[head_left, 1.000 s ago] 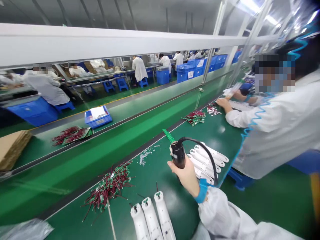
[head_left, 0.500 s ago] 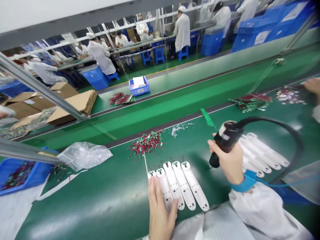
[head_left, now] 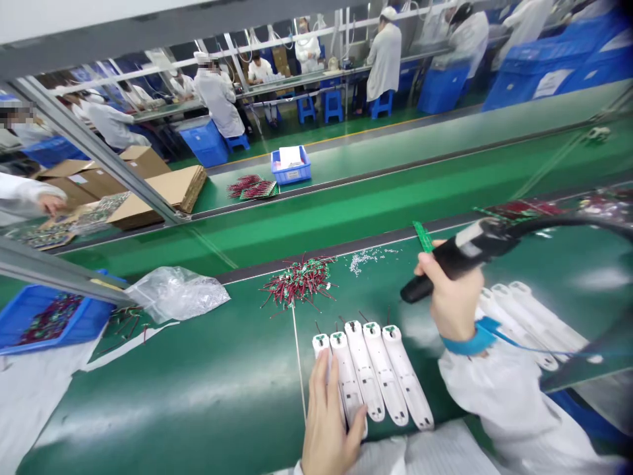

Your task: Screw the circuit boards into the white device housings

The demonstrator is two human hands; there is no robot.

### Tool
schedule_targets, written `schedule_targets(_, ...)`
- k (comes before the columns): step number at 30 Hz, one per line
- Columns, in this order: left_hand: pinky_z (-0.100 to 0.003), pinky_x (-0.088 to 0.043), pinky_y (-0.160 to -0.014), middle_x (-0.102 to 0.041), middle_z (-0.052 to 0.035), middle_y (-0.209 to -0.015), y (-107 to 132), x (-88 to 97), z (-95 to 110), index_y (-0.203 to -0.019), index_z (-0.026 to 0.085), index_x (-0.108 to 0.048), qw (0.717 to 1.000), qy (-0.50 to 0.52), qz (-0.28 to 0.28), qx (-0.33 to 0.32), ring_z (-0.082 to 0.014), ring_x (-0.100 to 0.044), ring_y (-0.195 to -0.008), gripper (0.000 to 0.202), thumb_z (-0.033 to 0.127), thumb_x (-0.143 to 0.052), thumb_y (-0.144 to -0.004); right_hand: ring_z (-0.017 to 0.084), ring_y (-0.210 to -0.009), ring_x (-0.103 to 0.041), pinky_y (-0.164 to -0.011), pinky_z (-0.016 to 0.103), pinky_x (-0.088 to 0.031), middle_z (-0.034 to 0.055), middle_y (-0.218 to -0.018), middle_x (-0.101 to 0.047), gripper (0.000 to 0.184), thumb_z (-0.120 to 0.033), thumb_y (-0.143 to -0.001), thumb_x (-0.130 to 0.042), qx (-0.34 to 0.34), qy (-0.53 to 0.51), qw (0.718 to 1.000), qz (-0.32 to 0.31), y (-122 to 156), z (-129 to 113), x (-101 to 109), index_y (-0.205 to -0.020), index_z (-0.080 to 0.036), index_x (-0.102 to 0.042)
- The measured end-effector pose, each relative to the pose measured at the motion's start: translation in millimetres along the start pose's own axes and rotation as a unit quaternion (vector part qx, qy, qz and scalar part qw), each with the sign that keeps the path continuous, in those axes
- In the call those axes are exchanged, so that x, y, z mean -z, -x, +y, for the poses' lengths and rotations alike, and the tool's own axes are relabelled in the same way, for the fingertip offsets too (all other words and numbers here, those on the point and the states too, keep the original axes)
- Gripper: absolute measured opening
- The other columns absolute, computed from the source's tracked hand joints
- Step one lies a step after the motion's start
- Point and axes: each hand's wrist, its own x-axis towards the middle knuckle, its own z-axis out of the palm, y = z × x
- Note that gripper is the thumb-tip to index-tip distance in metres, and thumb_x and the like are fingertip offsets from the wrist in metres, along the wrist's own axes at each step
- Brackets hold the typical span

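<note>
My right hand (head_left: 452, 297) is closed around a black electric screwdriver (head_left: 457, 257) with a thick black cable, held tilted above the green mat, its tip pointing left and down. My left hand (head_left: 329, 422) lies flat, fingers stretched out, on the leftmost of several white plastic housings (head_left: 383, 369) lined up side by side at the mat's front edge. Each housing has a small green board at its far end. A pile of small green boards with red wires (head_left: 299, 280) lies just beyond them.
More white housings (head_left: 529, 316) lie to the right under my right arm. A crumpled clear bag (head_left: 175, 293) and a blue bin (head_left: 47, 320) sit at left. Scattered screws (head_left: 363, 258) lie by the green conveyor belt (head_left: 346, 211). Cardboard boxes (head_left: 163, 191) and other workers are beyond.
The view swung left from a neighbouring worker to the mat. My left hand came to rest on the housings. My right hand tilted the screwdriver from upright to slanting.
</note>
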Motion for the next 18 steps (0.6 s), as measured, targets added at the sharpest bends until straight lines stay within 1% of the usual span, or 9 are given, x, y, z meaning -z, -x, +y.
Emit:
schedule_targets(1,-0.051,-0.039,-0.108,-0.027,-0.0197,-0.154,0.4,0.2,-1.0,-0.154,0.022,-0.007,1.000,-0.001,0.002,-0.007,-0.0329,-0.028,-0.143,0.075,0.024,-0.049,-0.092,0.012,-0.056,-0.057,-0.061,0.029,-0.049,-0.0035,-0.069,-0.060,0.036,-0.029,-0.063,-0.082,0.007,-0.025,1.000,-0.001,-8.3,4.4,-9.0,-0.091,-0.017,-0.063)
schedule_targets(3,-0.048,-0.041,-0.107,-0.032,-0.0191,-0.152,1.3,0.9,-2.7,-0.153,0.021,-0.011,1.000,-0.002,0.005,-0.018,-0.0315,-0.033,-0.141,0.074,0.023,-0.051,-0.092,0.011,-0.058,-0.059,-0.064,0.029,-0.050,-0.0046,-0.069,-0.060,0.040,-0.030,-0.061,-0.083,-0.002,-0.059,0.998,-0.024,-21.5,16.6,-26.7,-0.094,-0.018,-0.062)
schedule_targets(5,-0.046,-0.042,-0.106,-0.038,-0.0177,-0.149,2.4,1.2,-3.4,-0.153,0.022,-0.015,1.000,0.000,0.006,-0.024,-0.0302,-0.038,-0.138,0.072,0.023,-0.052,-0.091,0.012,-0.059,-0.060,-0.066,0.030,-0.051,-0.0046,-0.071,-0.061,0.042,-0.031,-0.062,-0.083,-0.010,-0.068,0.997,-0.037,-29.6,31.1,-41.9,-0.095,-0.018,-0.061)
schedule_targets(8,-0.044,-0.043,-0.104,-0.043,-0.0152,-0.146,4.5,-0.2,-1.7,-0.150,0.024,-0.024,0.999,0.020,0.031,-0.002,-0.0285,-0.043,-0.134,0.063,0.023,-0.050,-0.092,0.012,-0.060,-0.061,-0.067,0.030,-0.051,-0.0046,-0.072,-0.062,0.044,-0.033,-0.063,-0.082,-0.018,-0.075,0.996,-0.044,-34.4,50.5,-58.5,-0.097,-0.018,-0.059)
schedule_targets(11,-0.044,-0.043,-0.105,-0.048,-0.0127,-0.143,4.7,-0.8,2.0,-0.146,0.026,-0.032,0.995,0.055,0.074,0.030,-0.0272,-0.045,-0.131,0.056,0.021,-0.047,-0.093,0.012,-0.059,-0.061,-0.068,0.031,-0.051,-0.0049,-0.072,-0.062,0.046,-0.034,-0.063,-0.082,-0.023,-0.086,0.995,-0.045,-36.3,61.7,-70.1,-0.099,-0.017,-0.057)
schedule_targets(13,-0.043,-0.043,-0.104,-0.050,-0.0119,-0.140,2.5,2.3,4.5,-0.144,0.026,-0.036,0.991,0.080,0.094,0.046,-0.0263,-0.047,-0.129,0.052,0.020,-0.047,-0.093,0.011,-0.059,-0.061,-0.067,0.031,-0.051,-0.0048,-0.073,-0.062,0.047,-0.034,-0.062,-0.082,-0.026,-0.095,0.994,-0.045,-37.7,63.3,-76.1,-0.099,-0.017,-0.057)
schedule_targets(15,-0.041,-0.045,-0.102,-0.053,-0.0122,-0.136,-2.0,8.7,7.2,-0.141,0.025,-0.041,0.986,0.106,0.107,0.066,-0.0255,-0.050,-0.127,0.047,0.020,-0.046,-0.094,0.011,-0.059,-0.061,-0.066,0.030,-0.050,-0.0048,-0.072,-0.062,0.047,-0.033,-0.062,-0.083,-0.027,-0.104,0.993,-0.048,-38.6,59.3,-79.9,-0.098,-0.017,-0.057)
schedule_targets(18,-0.038,-0.046,-0.101,-0.057,-0.0118,-0.132,-12.8,21.1,13.4,-0.134,0.024,-0.049,0.980,0.146,0.107,0.088,-0.0238,-0.054,-0.123,0.040,0.019,-0.047,-0.094,0.011,-0.057,-0.060,-0.063,0.028,-0.050,-0.0053,-0.069,-0.061,0.045,-0.033,-0.064,-0.081,-0.029,-0.119,0.991,-0.055,-36.2,40.5,-78.8,-0.098,-0.017,-0.057)
